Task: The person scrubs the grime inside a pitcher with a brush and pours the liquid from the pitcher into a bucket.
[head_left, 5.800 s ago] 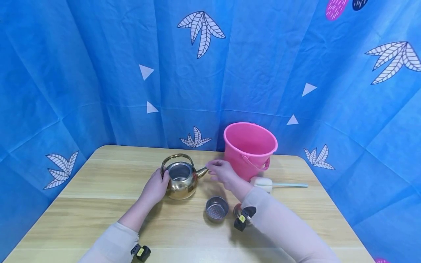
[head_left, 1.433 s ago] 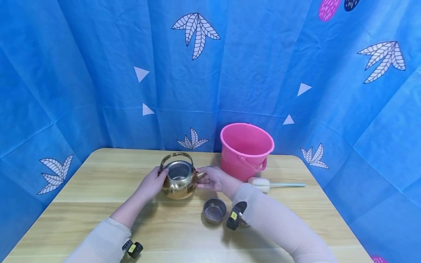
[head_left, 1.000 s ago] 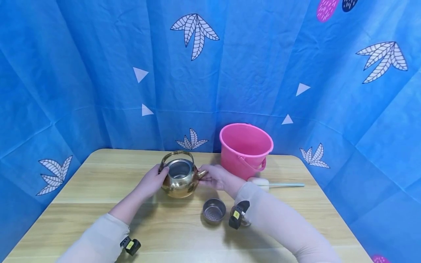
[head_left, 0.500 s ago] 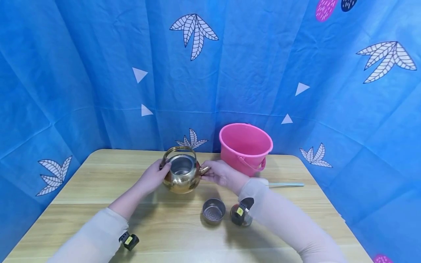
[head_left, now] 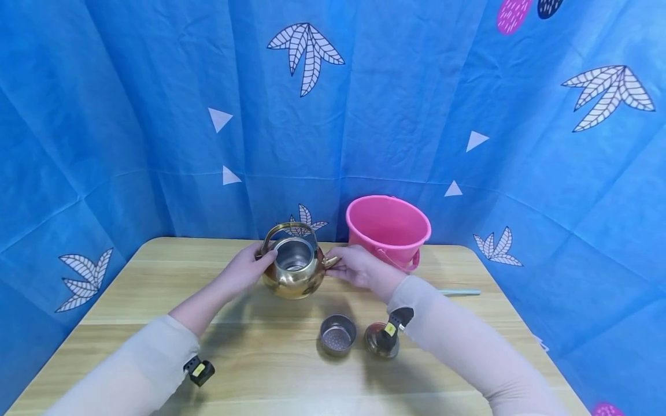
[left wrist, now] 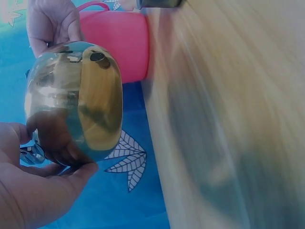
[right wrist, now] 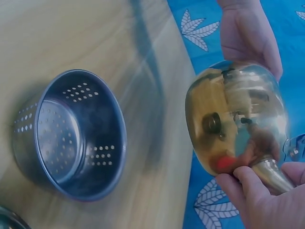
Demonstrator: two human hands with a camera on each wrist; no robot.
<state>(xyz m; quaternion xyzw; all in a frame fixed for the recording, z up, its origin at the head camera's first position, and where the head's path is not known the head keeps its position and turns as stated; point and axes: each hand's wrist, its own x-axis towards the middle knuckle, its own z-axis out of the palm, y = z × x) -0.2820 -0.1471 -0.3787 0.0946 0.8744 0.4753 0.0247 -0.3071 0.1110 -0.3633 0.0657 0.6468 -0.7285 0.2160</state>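
A shiny gold teapot (head_left: 293,284), lidless, is held up over the table by both hands. Its metal inside shows through the round mouth, and the arched handle stands up. My left hand (head_left: 243,271) grips the left side at the handle's base, thumb near the rim, fingers against the body (left wrist: 71,102). On the other side my right hand (head_left: 358,267) holds the spout (right wrist: 274,175), fingertips touching the body below it. Beneath, a perforated metal strainer (head_left: 337,336) sits upright on the table. The round lid (head_left: 373,341) lies right of it, partly behind the wrist camera.
A pink bucket (head_left: 386,231) stands at the back, just behind my right hand. The light blue handle (head_left: 460,292) of a brush shows past my right sleeve, which hides its white head. A blue patterned curtain (head_left: 291,127) encloses the table (head_left: 281,370).
My right hand has moved from the spout's tip to a hold on the spout. Both hands have lifted the teapot off the table and shifted it right and toward the back.
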